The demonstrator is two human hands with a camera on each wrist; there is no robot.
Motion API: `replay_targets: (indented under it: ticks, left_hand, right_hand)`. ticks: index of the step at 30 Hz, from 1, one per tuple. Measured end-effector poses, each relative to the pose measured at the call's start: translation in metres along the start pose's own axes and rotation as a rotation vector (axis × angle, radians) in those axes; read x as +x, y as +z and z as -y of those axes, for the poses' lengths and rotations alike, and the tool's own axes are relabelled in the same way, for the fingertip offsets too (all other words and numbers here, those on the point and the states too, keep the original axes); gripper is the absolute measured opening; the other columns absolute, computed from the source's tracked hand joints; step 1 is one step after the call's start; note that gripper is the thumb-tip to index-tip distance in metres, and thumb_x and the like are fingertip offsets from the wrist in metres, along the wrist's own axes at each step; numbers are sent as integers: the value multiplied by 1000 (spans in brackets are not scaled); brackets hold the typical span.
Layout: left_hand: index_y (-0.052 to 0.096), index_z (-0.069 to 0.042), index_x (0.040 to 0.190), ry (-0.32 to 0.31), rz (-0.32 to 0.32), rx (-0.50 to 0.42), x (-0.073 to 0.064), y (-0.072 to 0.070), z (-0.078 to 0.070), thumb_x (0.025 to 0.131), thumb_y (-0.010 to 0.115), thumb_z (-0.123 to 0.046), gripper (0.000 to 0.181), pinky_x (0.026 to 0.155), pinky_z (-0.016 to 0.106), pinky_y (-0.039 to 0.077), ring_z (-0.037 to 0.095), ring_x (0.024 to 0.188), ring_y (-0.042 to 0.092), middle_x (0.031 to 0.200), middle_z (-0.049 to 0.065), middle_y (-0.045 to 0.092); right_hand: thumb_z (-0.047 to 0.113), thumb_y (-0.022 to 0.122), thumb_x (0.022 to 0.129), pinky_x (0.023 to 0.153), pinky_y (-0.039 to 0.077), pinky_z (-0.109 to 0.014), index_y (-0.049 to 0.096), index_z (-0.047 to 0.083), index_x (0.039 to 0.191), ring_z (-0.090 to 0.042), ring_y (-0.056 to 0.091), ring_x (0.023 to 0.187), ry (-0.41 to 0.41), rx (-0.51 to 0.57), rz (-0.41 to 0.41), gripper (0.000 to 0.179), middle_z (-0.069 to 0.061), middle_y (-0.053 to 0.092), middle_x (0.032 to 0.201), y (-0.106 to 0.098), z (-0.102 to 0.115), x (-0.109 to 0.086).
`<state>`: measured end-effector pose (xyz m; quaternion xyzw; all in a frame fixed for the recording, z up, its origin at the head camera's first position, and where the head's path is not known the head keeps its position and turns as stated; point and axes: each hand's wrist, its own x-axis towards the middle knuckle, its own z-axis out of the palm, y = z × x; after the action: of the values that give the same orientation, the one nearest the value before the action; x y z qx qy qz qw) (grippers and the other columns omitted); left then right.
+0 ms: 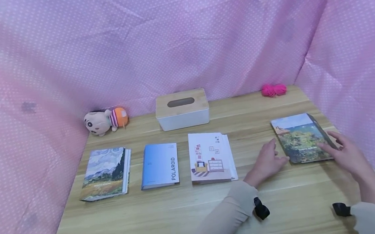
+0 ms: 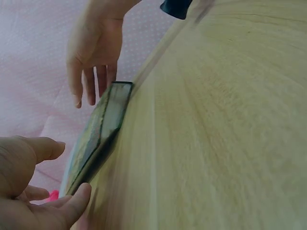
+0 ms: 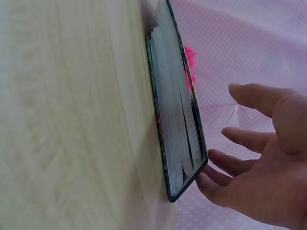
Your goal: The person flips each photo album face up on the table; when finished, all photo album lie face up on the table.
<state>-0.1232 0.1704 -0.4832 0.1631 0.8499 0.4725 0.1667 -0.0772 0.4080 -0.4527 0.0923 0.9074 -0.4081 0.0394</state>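
At the right of the table in the head view lies a photo album (image 1: 298, 140) with a painted garden-and-sea cover. My left hand (image 1: 267, 162) is beside its left edge, thumb and fingers apart, fingertips close to the cover's near corner. On the opposite side, my right hand (image 1: 349, 153) has its thumb over the cover in the head view. From the right wrist, the right hand (image 3: 268, 163) shows spread fingers, the lower fingertips right at the album's edge, and the white pages (image 3: 172, 105) face the camera. In the left wrist view the spine side (image 2: 112, 112) stands between both hands.
Left of the hands lie a white album (image 1: 208, 163) with a furniture drawing, a blue POLAROID album (image 1: 159, 166) and another painted-cover album (image 1: 103, 172). Behind them are a tissue box (image 1: 184, 119), a plush toy (image 1: 102, 122) and pink yarn (image 1: 273, 90). Pink dotted cloth (image 1: 180, 39) borders the table.
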Motion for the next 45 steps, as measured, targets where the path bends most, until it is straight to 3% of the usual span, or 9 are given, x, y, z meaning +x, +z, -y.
replay_targets:
  ticks: [3, 6, 8, 10, 13, 21, 30, 39, 45]
  left_hand:
    - [27, -21, 151, -7, -2, 20, 3, 4, -4, 87, 70, -31, 78, 83, 16, 49, 2, 106, 57, 136, -6, 47]
    - [27, -22, 151, -24, -16, 20, 6, 7, -8, 87, 70, -29, 77, 84, 15, 49, 0, 103, 58, 136, -7, 47]
    - [29, -21, 150, -40, -24, -8, 7, 9, -11, 86, 72, -25, 77, 81, 15, 49, -1, 98, 58, 134, -7, 48]
    - [32, -20, 149, -56, -25, -40, 8, 11, -13, 85, 73, -22, 76, 78, 14, 49, -2, 95, 58, 133, -8, 50]
    - [34, -18, 147, -87, -16, -94, 9, 14, -16, 84, 74, -18, 74, 74, 14, 50, -2, 94, 59, 132, -8, 52]
    - [40, -16, 145, -84, -7, -48, 9, 22, -16, 84, 74, -17, 70, 70, 12, 49, -3, 90, 61, 129, -5, 54]
    - [40, -16, 145, -29, -28, 18, 10, 27, -9, 84, 72, -15, 69, 77, 11, 48, -4, 88, 59, 128, -4, 55]
    - [40, -14, 146, 6, -29, 46, 9, 29, -8, 84, 72, -15, 69, 76, 7, 47, -6, 90, 61, 133, -2, 52]
    - [41, -14, 145, 36, -28, 85, 9, 30, -8, 84, 73, -17, 69, 78, 6, 45, -6, 88, 61, 129, -3, 54]
  right_hand:
    - [34, 51, 99, 80, 53, -26, 9, -7, 149, -67, 24, 123, -36, -2, 26, 77, -48, 15, 142, -2, -2, 3]
    - [31, 51, 99, 64, 36, -2, 9, -9, 149, -65, 24, 124, -56, 12, 59, 76, -47, 18, 142, -3, -4, 5]
    - [32, 50, 99, 84, 46, -12, 8, -9, 149, -64, 23, 125, -55, 8, 74, 77, -46, 17, 142, -3, -4, 5]
    - [34, 50, 99, 101, 44, -37, 8, -9, 149, -64, 23, 125, -46, -8, 82, 78, -46, 17, 143, -4, -5, 6]
    - [36, 49, 99, 96, 24, -72, 7, -9, 149, -65, 21, 125, -38, -12, 103, 79, -47, 16, 142, -6, -7, 7]
    - [42, 46, 99, 99, 19, -73, 3, -9, 148, -65, 14, 128, 28, 3, 141, 83, -46, 8, 144, -8, -12, 17]
    - [39, 44, 101, 97, 25, -71, 12, -11, 147, -65, 21, 126, 28, -16, 98, 76, -48, 16, 141, -6, -11, 22]
    - [42, 42, 100, 101, 15, -73, 11, -5, 149, -64, 8, 131, 63, 50, 97, 75, -43, 6, 147, -9, -10, 19]
    - [46, 42, 99, 105, 14, -70, 10, -3, 149, -60, 9, 133, 93, 120, 82, 78, -38, 9, 150, -9, -13, 17]
